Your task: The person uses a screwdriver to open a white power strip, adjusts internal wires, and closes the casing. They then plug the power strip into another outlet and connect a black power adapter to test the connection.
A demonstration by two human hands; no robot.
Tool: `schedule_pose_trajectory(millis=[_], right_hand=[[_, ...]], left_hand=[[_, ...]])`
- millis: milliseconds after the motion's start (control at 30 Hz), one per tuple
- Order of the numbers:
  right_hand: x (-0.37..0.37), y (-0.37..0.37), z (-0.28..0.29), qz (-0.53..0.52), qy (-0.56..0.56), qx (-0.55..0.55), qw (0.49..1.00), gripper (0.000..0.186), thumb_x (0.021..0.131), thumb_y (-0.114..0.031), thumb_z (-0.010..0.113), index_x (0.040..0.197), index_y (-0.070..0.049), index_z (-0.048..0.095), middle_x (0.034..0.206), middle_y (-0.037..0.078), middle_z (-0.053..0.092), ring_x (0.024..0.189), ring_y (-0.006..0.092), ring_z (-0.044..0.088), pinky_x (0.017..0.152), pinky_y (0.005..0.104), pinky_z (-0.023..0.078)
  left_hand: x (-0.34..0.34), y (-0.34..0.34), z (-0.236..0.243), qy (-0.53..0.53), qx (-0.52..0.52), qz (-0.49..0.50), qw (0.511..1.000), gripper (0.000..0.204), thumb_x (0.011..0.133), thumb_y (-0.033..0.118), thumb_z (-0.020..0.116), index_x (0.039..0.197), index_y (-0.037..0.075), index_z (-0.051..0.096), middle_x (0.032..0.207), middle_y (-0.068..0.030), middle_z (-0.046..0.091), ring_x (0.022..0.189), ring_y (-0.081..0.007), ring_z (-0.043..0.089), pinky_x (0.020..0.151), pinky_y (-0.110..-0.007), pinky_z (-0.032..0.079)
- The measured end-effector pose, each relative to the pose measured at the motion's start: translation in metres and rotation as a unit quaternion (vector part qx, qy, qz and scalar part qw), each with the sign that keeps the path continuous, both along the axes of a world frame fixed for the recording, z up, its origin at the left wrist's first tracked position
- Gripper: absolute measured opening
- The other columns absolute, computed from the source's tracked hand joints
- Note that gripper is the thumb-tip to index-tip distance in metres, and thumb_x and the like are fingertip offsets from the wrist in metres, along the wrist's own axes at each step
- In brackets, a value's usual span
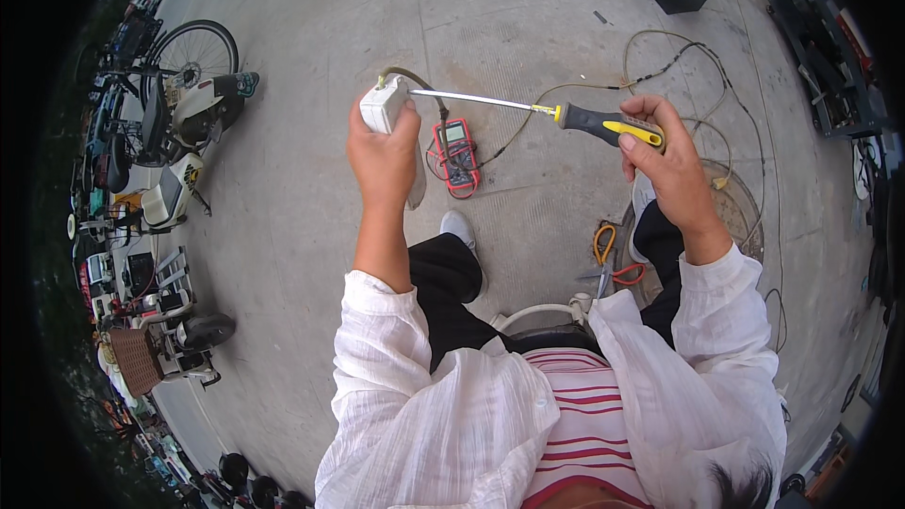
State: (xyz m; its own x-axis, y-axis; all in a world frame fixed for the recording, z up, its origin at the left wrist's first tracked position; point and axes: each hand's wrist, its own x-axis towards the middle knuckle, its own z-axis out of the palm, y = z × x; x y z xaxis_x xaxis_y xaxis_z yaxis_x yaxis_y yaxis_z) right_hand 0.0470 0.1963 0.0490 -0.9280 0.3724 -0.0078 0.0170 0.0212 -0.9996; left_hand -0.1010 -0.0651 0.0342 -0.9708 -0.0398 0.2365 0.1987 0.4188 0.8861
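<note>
Screwdriver [528, 109] lies almost level between my fists, its long axis running left-right: my right hand [665, 155] is closed round the yellow-black handle, tip meeting the white box [384, 104] clamped in my left hand [382, 155], above the red multimeter [455, 155].

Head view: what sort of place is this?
Probably an outdoor, street-side repair spot: a bare concrete ground, parked bicycles and scooters along the edge, and a red multimeter with loose cables lying on it.

Outdoor repair yard: concrete ground [311, 207], bicycle [184, 66], multimeter [456, 155].
</note>
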Motion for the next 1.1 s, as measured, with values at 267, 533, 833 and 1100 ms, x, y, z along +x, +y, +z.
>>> schedule_pose_trajectory(millis=[267,533,833,1100], right_hand=[[0.002,0.012,0.003,0.055,-0.067,-0.035,0.996,0.032,0.100,-0.030,0.057,0.113,-0.001,0.057,0.076,0.000,0.056,0.061,0.0072,0.050,0.052,0.0218,0.039],[0.003,0.016,0.002,0.075,-0.117,-0.053,0.989,0.036,0.098,-0.034,0.059,0.111,0.000,0.054,0.083,0.004,0.057,0.059,0.0071,0.049,0.054,0.0231,0.041],[-0.003,-0.004,-0.010,0.026,0.087,0.245,0.965,0.040,0.098,-0.037,0.059,0.108,0.001,0.056,0.069,0.003,0.055,0.060,0.0075,0.051,0.055,0.0235,0.042],[0.006,-0.008,-0.006,0.108,-0.113,0.020,0.988,0.039,0.097,-0.037,0.061,0.107,0.000,0.059,0.070,0.002,0.057,0.060,0.0133,0.054,0.055,0.0261,0.043]], left_hand=[[-0.002,-0.003,-0.003,-0.001,-0.002,0.001,1.000,0.038,0.081,0.017,0.071,0.114,0.000,0.062,0.096,-0.0087,0.069,0.086,-0.0139,0.063,0.079,-0.029,0.050],[0.001,-0.003,0.008,-0.016,-0.017,-0.016,1.000,0.037,0.085,0.017,0.071,0.115,-0.002,0.060,0.097,-0.0059,0.066,0.087,-0.0116,0.060,0.078,-0.028,0.049],[-0.004,-0.010,0.009,-0.026,-0.044,-0.005,0.999,0.039,0.084,0.019,0.070,0.115,-0.002,0.061,0.096,-0.0060,0.067,0.086,-0.0120,0.061,0.078,-0.028,0.049],[0.000,-0.011,0.017,-0.020,-0.050,-0.018,0.998,0.040,0.083,0.015,0.069,0.119,-0.001,0.061,0.100,-0.0068,0.069,0.088,-0.0122,0.063,0.079,-0.028,0.050]])
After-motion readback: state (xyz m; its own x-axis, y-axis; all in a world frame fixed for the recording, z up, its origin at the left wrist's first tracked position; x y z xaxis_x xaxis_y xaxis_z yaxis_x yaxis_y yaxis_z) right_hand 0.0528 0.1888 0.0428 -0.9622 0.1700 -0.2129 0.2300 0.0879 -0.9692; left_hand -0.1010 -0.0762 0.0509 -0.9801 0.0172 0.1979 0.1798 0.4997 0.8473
